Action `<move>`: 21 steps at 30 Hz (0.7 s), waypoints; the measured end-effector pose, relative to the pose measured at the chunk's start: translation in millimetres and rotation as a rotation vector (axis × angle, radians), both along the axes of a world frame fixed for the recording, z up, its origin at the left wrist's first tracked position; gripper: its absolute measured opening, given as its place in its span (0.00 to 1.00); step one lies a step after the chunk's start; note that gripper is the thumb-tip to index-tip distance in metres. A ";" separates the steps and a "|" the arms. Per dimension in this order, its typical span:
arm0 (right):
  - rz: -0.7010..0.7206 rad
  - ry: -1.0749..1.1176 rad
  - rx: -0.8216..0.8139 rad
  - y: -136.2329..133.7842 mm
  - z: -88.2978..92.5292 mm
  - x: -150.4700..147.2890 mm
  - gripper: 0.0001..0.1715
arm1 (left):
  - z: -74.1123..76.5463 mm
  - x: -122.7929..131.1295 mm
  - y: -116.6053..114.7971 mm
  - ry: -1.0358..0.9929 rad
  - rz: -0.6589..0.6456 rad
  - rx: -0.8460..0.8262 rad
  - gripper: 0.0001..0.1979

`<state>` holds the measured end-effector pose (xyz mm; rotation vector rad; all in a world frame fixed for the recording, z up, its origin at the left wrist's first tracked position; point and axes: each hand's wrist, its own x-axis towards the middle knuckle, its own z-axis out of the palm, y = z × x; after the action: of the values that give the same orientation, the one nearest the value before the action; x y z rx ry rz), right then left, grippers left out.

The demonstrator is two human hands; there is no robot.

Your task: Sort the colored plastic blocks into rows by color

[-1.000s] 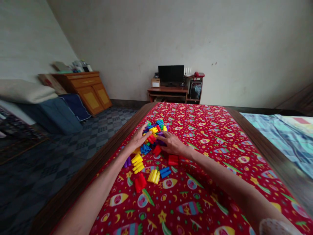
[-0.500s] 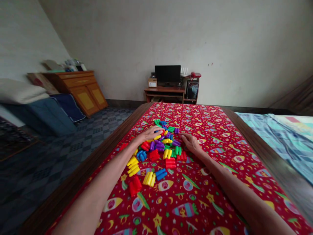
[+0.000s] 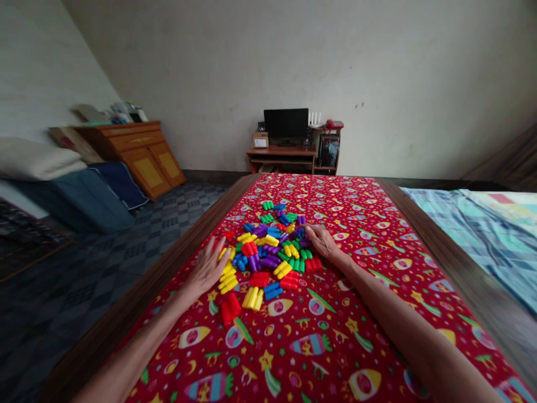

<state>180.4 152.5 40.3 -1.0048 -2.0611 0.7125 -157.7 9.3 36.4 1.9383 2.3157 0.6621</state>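
A spread of several small plastic blocks [image 3: 268, 252] in red, yellow, blue, green and purple lies on a red patterned cloth [image 3: 319, 336] that covers a wooden table [image 3: 159, 274]. My left hand [image 3: 208, 267] rests flat on the cloth at the left edge of the blocks, fingers stretched out, touching yellow ones. At the right edge of the spread my right hand [image 3: 321, 240] also lies flat, its fingers reaching among purple and green blocks. Neither hand holds anything.
Beyond the table stand a desk with a dark monitor [image 3: 286, 122] and a small box. A wooden cabinet [image 3: 138, 151] and folded bedding [image 3: 62, 179] are on the left. A checked blue bedsheet [image 3: 482, 229] lies to the right.
The blocks were in a tight heap under both hands. My hands have drawn apart, the left one back toward me, and the blocks now lie spread flat.
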 end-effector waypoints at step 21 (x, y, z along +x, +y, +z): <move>-0.112 0.273 -0.207 8.0 -8.6 0.3 0.45 | 23.7 88.0 125.6 -0.261 -0.241 -0.022 0.32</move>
<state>180.7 160.5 31.7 -1.0627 -1.7086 0.9620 -69.7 134.8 60.1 1.9448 1.8942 0.8046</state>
